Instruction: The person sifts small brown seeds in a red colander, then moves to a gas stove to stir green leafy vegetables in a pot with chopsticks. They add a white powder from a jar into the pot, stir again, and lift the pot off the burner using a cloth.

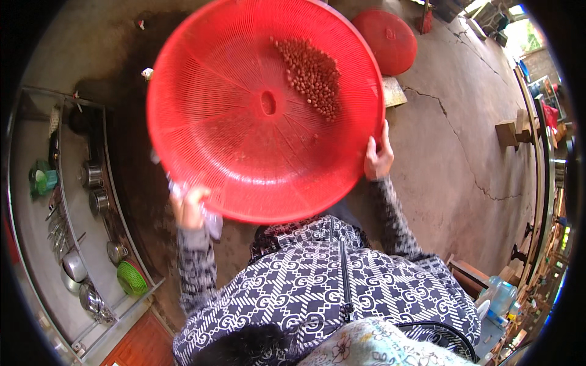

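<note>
You are holding a wide, round red basket (213,91) out in front of you with 2 hands, above the floor (452,158). Your left hand (189,204) is gripping the rim at the lower left, its fingers closing on the edge and looking slightly blurred. A piece of clear plastic (213,224) is hanging just beside that hand; you cannot tell from here whether the fingers are holding it too. Your right hand (379,157) is gripping the rim at the right side, its fingers closing on the edge.

Inside the basket, a heap of small reddish-brown beans or nuts (311,76) is lying toward the upper right, between the middle and the rim. Ribs are fanning out from an oval centre (268,103).

Beyond the basket, a 2nd round red container (387,43) is resting on the floor. To your left, a metal rack (76,131) is holding pots (92,174) and a green basket (132,278). You are wearing a dark jacket (293,274) with a white pattern.
</note>
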Tool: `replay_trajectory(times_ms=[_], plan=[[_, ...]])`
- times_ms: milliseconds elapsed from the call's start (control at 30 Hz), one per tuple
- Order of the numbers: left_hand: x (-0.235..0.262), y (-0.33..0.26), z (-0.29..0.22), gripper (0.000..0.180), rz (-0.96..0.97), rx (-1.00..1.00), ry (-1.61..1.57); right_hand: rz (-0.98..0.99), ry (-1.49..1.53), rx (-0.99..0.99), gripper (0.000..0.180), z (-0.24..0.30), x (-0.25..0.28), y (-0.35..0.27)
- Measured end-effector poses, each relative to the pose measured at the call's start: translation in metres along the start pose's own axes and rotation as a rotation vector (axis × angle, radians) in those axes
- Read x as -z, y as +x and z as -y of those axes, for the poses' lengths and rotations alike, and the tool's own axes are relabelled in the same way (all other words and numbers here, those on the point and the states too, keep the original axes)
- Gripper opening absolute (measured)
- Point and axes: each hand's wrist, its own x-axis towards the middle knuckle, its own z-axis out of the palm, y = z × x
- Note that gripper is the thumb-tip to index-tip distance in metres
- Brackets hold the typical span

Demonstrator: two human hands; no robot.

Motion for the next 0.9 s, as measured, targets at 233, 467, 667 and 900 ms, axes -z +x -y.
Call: replay_trajectory(times_ms=[233, 467, 667, 900], plan=[[-0.014, 0.068, 0.082, 0.020, -0.010, 0.098, 0.090, 0.027, -0.358, -0.203, 0.056, -0.054, -0.057, 0.040], [-0.035, 0.069, 0.100, 0.012, -0.003, 0.201, -0.051, 0.155, -0.299, -0.316, 0.054, -0.092, -0.040, 0.039], [-0.047, -0.021, -0.010, 0.027, -0.091, -0.026, -0.147, -0.028, 0.068, -0.072, 0.057, -0.022, -0.006, 0.012], [-0.040, 0.093, 0.124, 0.013, 0.018, 0.071, 0.110, 0.103, -0.352, -0.263, 0.058, -0.112, -0.062, 0.072]])
